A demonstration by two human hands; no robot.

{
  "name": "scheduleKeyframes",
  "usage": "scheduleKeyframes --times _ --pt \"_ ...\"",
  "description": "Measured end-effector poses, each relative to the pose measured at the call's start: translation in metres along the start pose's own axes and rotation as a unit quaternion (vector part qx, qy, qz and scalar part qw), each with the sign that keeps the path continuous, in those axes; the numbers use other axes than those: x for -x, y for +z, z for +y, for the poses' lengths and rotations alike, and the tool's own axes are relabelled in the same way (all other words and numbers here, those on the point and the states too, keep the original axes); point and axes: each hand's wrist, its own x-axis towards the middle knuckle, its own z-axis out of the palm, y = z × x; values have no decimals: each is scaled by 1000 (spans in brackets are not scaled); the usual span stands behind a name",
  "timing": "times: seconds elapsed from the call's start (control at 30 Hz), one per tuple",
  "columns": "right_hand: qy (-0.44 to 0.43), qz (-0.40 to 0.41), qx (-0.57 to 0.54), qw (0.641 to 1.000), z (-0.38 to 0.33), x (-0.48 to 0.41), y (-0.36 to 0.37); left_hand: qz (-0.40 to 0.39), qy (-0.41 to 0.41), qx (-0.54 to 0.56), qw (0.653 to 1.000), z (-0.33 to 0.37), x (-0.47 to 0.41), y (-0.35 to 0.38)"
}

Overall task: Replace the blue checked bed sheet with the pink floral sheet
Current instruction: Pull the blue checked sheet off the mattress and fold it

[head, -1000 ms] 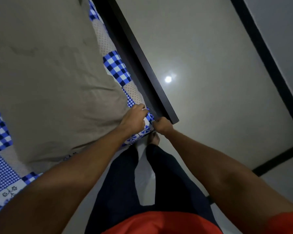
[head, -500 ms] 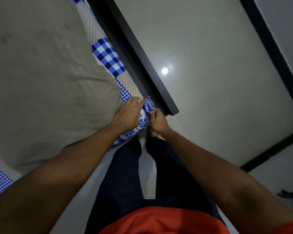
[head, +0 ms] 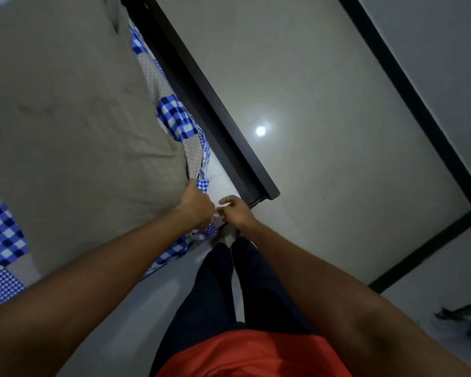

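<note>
Peeling the blue checked sheet [head: 174, 118] off the mattress corner [head: 218, 174]; left hand [head: 197, 206] clutches its edge, right hand [head: 235, 212] curled alongside, hold unclear; next wants a long pull.

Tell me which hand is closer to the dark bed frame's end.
The right hand, just beside the bed frame; the left hand sits farther in, against the grey pillow, holding the blue checked sheet.
</note>
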Motion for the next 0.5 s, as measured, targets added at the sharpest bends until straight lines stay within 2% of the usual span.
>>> scheduleKeyframes --times 0.1,0.23,0.37,0.5 --pt "70 -57 -79 993 -7 -13 11 -23 20 -46 998 11 -13 13" --pt "65 -150 59 985 -9 -29 30 -46 15 -35 998 28 -29 40" --pt "-12 -169 212 963 -20 -39 11 16 4 106 994 26 -28 49" --pt "-38 -146 305 940 -40 -74 -28 62 -70 295 951 24 -27 26"
